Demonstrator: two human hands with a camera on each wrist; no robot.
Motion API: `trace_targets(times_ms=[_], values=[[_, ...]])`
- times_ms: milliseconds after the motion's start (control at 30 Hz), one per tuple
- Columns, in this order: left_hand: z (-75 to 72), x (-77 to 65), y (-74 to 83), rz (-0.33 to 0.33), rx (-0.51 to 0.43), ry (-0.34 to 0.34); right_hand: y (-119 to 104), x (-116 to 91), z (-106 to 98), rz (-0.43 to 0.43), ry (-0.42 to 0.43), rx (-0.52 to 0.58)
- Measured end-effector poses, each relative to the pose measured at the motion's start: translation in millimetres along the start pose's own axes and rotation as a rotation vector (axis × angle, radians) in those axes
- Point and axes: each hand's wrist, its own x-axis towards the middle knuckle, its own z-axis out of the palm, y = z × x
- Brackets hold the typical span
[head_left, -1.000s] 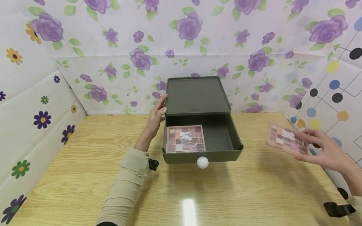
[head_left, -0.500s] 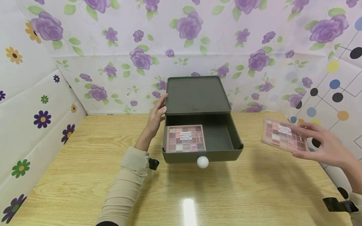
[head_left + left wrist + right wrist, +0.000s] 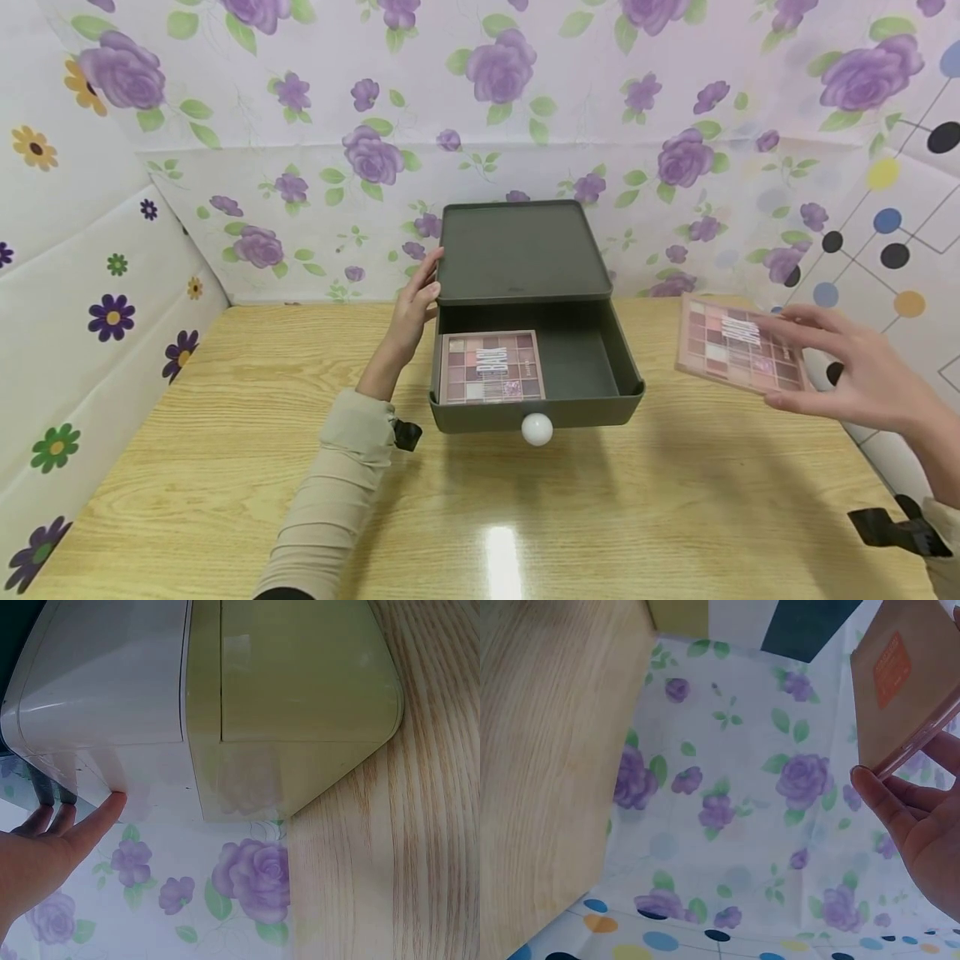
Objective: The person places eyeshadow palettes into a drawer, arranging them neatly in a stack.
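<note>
A drawer unit with a dark green top [image 3: 525,250] stands at mid-table, its top drawer [image 3: 588,358] pulled out. An eyeshadow palette [image 3: 491,368] lies in the drawer's left half. My left hand [image 3: 412,321] rests against the unit's left side, fingers extended; in the left wrist view a fingertip touches the white tier [image 3: 142,772]. Off to the unit's right, above the table, my right hand [image 3: 862,371] pinches a second eyeshadow palette [image 3: 738,346] between thumb and fingers, lid up and slightly tilted. The right wrist view shows its plain underside [image 3: 885,712] with an orange label.
A round white knob [image 3: 537,429] sticks out from the drawer front. Below the white tier is a yellow tier [image 3: 315,675] on the wooden table [image 3: 285,467]. Behind the table hangs a flowered sheet [image 3: 300,125]; a dotted sheet [image 3: 922,267] stands to the right.
My right hand has carried its palette left and slightly up, nearer the drawer unit. My left hand has kept its place, and the palette in the drawer has not moved.
</note>
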Motion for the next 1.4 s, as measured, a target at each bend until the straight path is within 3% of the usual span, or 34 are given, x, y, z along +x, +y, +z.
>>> trace_targets(times_ms=[533, 733, 833, 1067, 1400], values=[[-1.0, 1.1, 0.6, -0.014, 0.004, -0.01, -19.3, 20.3, -7.2, -0.051, -0.011, 0.0], [-0.9, 1.6, 1.8, -0.023, 0.007, -0.02, -30.3, 29.4, -8.2, -0.144, 0.013, -0.039], [0.2, 1.0, 5.4, -0.027, 0.018, -0.019, -35.2, 33.3, -7.3, -0.175, 0.015, -0.047], [7.9, -7.7, 30.2, -0.035, 0.03, -0.022, -45.3, 42.4, -4.1, -0.229, 0.006, -0.033], [7.8, -9.0, 31.2, -0.045, 0.035, -0.028, -54.7, 56.9, 3.8, -0.303, 0.011, 0.007]])
